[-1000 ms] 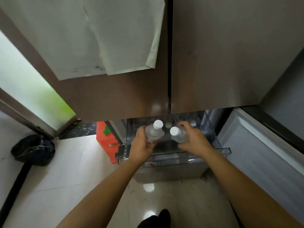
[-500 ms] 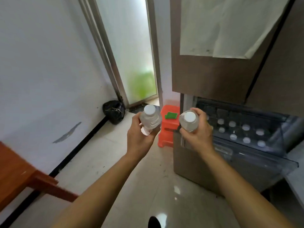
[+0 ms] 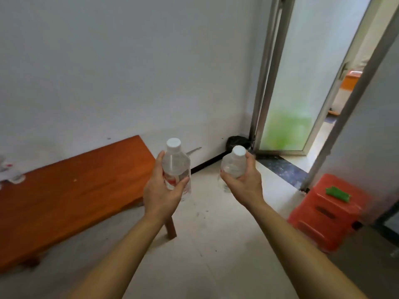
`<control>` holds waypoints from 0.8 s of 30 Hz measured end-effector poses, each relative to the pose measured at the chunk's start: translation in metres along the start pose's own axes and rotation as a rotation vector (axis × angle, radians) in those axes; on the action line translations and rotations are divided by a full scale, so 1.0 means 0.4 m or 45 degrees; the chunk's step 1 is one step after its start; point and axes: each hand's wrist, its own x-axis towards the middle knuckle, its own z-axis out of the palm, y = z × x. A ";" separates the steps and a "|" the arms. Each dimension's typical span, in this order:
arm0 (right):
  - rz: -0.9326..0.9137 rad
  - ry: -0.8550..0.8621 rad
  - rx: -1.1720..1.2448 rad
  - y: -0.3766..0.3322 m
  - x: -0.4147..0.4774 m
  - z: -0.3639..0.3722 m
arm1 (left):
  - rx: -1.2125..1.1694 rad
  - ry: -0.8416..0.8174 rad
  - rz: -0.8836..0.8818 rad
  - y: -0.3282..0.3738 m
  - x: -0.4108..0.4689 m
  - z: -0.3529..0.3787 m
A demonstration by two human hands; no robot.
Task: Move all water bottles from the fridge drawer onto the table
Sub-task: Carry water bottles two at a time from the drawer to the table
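Observation:
My left hand (image 3: 163, 190) grips a clear water bottle (image 3: 175, 162) with a white cap and a red-and-white label, held upright just past the right end of the orange wooden table (image 3: 71, 190). My right hand (image 3: 246, 182) holds a second clear water bottle (image 3: 234, 164) with a white cap, tilted toward me, over the floor. Blurred bottles (image 3: 7, 169) stand at the table's far left edge. The fridge drawer is out of view.
A red plastic stool (image 3: 330, 210) with a green item on it stands at the right beside the fridge side. A black bag (image 3: 237, 141) lies in the corner by the frosted glass door (image 3: 287, 104). A white wall runs behind the table.
I have turned left away from the fridge with both bottles in hand. The drawer has left the view and the table now fills the left side.

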 end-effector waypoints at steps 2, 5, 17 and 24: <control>-0.091 -0.102 0.016 -0.062 0.024 0.158 | 0.019 0.061 -0.038 -0.077 0.051 -0.115; -0.184 -0.259 0.026 -0.153 0.047 0.363 | 0.005 0.172 -0.128 -0.175 0.113 -0.257; -0.297 -0.640 0.154 -0.263 0.215 0.992 | 0.130 0.495 -0.291 -0.542 0.372 -0.556; -0.355 -0.772 0.194 -0.319 0.436 1.343 | 0.197 0.525 -0.415 -0.739 0.662 -0.663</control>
